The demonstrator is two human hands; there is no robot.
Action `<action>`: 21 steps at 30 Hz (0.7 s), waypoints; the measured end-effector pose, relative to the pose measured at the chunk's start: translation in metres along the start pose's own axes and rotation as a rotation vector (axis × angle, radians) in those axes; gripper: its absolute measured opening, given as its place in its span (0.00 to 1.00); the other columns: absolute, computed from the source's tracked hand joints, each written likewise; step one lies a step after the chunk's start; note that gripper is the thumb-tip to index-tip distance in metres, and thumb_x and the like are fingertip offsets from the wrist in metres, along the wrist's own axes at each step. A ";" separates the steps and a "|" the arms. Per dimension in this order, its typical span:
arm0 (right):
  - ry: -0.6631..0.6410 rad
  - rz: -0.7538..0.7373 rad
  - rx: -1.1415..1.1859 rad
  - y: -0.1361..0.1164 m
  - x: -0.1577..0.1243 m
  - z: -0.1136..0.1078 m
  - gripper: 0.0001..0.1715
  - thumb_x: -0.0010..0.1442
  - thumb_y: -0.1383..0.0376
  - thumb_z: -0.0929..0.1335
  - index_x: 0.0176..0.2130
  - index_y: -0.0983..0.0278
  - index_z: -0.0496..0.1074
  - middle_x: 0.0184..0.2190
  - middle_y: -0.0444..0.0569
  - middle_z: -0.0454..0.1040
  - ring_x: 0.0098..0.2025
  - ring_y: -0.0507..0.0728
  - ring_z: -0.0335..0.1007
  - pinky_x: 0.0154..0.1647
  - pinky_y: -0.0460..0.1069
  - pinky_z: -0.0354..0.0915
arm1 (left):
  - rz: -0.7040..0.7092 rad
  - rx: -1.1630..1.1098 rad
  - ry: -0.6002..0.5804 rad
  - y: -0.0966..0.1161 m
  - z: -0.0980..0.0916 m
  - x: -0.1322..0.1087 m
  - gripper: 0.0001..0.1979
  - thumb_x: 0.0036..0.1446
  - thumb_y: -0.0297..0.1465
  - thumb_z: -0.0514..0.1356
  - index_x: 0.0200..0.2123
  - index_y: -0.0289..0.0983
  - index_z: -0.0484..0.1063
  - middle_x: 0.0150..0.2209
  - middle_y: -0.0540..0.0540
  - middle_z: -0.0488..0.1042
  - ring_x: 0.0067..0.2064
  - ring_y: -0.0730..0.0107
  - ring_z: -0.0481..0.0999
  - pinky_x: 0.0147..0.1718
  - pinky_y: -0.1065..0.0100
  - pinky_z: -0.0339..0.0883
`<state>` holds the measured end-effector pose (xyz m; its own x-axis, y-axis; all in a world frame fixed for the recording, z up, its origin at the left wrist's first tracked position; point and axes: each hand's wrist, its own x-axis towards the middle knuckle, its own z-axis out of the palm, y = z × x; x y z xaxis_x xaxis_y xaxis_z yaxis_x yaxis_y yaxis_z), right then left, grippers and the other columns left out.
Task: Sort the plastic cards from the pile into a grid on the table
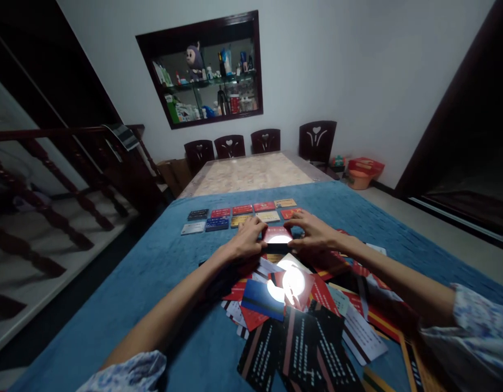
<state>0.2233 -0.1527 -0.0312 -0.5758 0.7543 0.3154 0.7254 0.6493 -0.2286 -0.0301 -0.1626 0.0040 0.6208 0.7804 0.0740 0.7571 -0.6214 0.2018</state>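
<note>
Both my hands hold one red card (277,236) by its ends, just above the blue cloth (161,272). My left hand (248,238) pinches its left edge and my right hand (312,231) pinches its right edge, fingers curled. Beyond the hands, two neat rows of cards (238,215) lie face up, red, blue, yellow and dark ones. Beneath my forearms a loose heap of cards (300,310) is spread out, with a bright glare spot on it.
The blue cloth covers the near part of a long marble-topped table (251,173). Several dark wooden chairs (316,139) stand at its far end. A stair railing (71,163) runs along the left, and a wall niche (206,71) with bottles sits above.
</note>
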 end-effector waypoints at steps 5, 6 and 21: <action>-0.003 -0.044 0.005 -0.002 0.022 0.005 0.29 0.52 0.49 0.75 0.47 0.63 0.77 0.42 0.56 0.74 0.46 0.65 0.67 0.48 0.58 0.62 | -0.018 0.020 0.011 -0.012 -0.009 -0.006 0.20 0.54 0.29 0.63 0.51 0.40 0.70 0.54 0.41 0.67 0.57 0.52 0.64 0.57 0.49 0.59; -0.005 -0.047 0.007 -0.004 0.026 0.005 0.28 0.52 0.50 0.75 0.47 0.64 0.78 0.42 0.56 0.74 0.46 0.65 0.67 0.48 0.57 0.62 | -0.024 0.024 0.009 -0.014 -0.011 -0.007 0.20 0.54 0.29 0.62 0.51 0.40 0.70 0.54 0.41 0.67 0.57 0.52 0.64 0.57 0.49 0.58; -0.087 -0.051 -0.054 -0.032 0.090 0.004 0.22 0.53 0.52 0.74 0.42 0.64 0.78 0.43 0.55 0.73 0.46 0.64 0.66 0.46 0.53 0.59 | -0.137 0.112 0.001 -0.058 -0.034 -0.012 0.17 0.54 0.29 0.63 0.49 0.38 0.72 0.52 0.40 0.67 0.57 0.51 0.64 0.56 0.49 0.58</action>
<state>0.1467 -0.1055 0.0012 -0.6416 0.7274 0.2434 0.7121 0.6828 -0.1632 -0.0880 -0.1334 0.0248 0.5105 0.8582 0.0540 0.8523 -0.5133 0.1002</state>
